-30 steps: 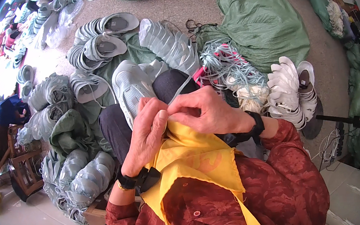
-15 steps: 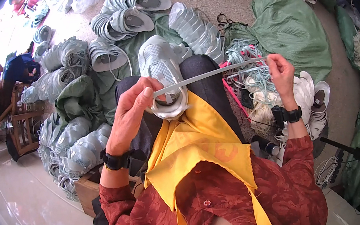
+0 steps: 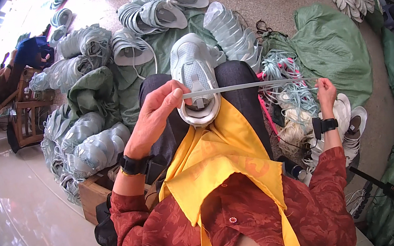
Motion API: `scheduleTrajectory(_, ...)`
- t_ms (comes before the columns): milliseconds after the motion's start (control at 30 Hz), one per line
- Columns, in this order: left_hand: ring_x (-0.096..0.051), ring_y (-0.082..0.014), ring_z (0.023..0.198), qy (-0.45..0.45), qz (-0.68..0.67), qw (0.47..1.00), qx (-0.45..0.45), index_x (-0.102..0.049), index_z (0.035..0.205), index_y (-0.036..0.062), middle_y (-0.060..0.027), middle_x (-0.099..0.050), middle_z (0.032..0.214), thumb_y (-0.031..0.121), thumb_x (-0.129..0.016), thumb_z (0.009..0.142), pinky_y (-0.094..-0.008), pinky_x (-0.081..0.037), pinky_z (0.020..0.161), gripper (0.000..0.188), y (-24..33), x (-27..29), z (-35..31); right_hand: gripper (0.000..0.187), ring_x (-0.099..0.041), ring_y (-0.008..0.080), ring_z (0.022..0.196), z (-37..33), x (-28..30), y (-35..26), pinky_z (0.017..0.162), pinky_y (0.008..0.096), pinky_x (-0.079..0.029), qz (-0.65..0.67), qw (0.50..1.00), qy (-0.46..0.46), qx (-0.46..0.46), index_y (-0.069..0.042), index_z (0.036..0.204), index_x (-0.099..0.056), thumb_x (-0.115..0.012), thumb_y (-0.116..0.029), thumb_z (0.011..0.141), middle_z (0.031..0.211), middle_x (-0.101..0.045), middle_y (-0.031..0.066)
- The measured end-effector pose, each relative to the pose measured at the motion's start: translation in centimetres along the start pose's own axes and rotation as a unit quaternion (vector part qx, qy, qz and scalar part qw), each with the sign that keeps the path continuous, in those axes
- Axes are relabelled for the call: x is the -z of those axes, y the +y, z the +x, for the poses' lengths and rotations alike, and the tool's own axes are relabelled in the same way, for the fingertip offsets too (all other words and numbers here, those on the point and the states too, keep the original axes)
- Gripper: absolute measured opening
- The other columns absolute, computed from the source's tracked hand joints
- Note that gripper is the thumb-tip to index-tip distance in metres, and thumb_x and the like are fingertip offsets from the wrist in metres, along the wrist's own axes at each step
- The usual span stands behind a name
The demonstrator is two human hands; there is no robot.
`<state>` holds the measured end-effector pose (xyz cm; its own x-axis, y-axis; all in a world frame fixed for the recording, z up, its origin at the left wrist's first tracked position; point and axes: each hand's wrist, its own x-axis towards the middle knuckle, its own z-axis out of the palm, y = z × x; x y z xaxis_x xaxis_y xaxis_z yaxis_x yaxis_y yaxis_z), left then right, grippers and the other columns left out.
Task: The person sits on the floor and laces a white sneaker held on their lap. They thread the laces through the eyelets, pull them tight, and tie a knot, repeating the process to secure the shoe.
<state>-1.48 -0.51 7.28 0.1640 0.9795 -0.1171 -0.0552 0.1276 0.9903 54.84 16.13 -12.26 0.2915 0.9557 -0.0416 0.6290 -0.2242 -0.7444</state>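
A flat pale grey shoelace (image 3: 247, 86) is stretched level between my two hands. My left hand (image 3: 161, 109) pinches one end beside the shoe's opening. Out to the right, my right hand (image 3: 325, 93) holds the other end between closed fingers. Between my knees stands a light grey shoe (image 3: 193, 68), toe pointing away from me, with its opening near the yellow apron (image 3: 212, 156). The lace passes above the shoe's tongue area. Whether the lace is threaded through any eyelet I cannot tell.
Stacked pale shoe uppers (image 3: 100, 149) lie at the left and beyond my knees. A heap of light blue laces (image 3: 291, 94) sits under my right arm. Farther right are a green sack (image 3: 333, 53) and white shoe uppers (image 3: 353, 126). A wooden box (image 3: 92, 198) stands at my left elbow.
My right hand has moved outward and lower, and the lace now spans wider and runs level instead of slanting. The view has shifted slightly; the shoe stays between my knees.
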Motion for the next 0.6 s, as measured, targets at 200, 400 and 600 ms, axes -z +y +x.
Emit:
scheduleTrajectory(200,-0.051,-0.0059,0.077,-0.017,-0.003,1.0,0.003,-0.058,0.089,0.0042,0.0032,-0.058,0.082,0.028,-0.055,0.111,-0.0245,-0.042,0.074,0.033,-2.3,-1.3,1.1,0.021,-0.067,0.0085,0.071,0.1,-4.3,-5.3,0.065,0.0262,-0.053,-0.119,0.957,0.021,0.262,-0.004,0.109,-0.078,-0.073,-0.02,0.095,0.084,-0.076,0.0003)
scheduleTrajectory(400,-0.046,-0.0035,0.067,0.023,0.146,0.989,-0.008,-0.061,0.086,-0.0002,0.0036,-0.053,0.07,0.016,-0.065,0.104,-0.0244,-0.04,0.059,0.024,-2.2,-3.6,1.8,0.027,-0.057,0.0015,0.064,-13.4,-8.1,-28.6,0.057,0.0196,-0.049,0.228,0.845,-0.466,0.128,-0.004,0.126,-0.068,-0.064,-0.002,0.099,0.095,-0.072,-0.0008)
scheduleTrajectory(600,-0.06,-0.0087,0.066,0.033,0.199,0.979,-0.032,-0.061,0.092,-0.0038,-0.0091,-0.065,0.072,0.013,-0.069,0.1,-0.0294,-0.052,0.062,0.02,-1.7,-3.5,1.7,0.027,-0.072,0.011,0.092,-16.1,-10.3,-31.2,0.081,0.0262,-0.06,0.244,0.755,-0.593,0.14,0.002,0.128,-0.061,-0.061,0.002,0.101,0.108,-0.072,0.0069)
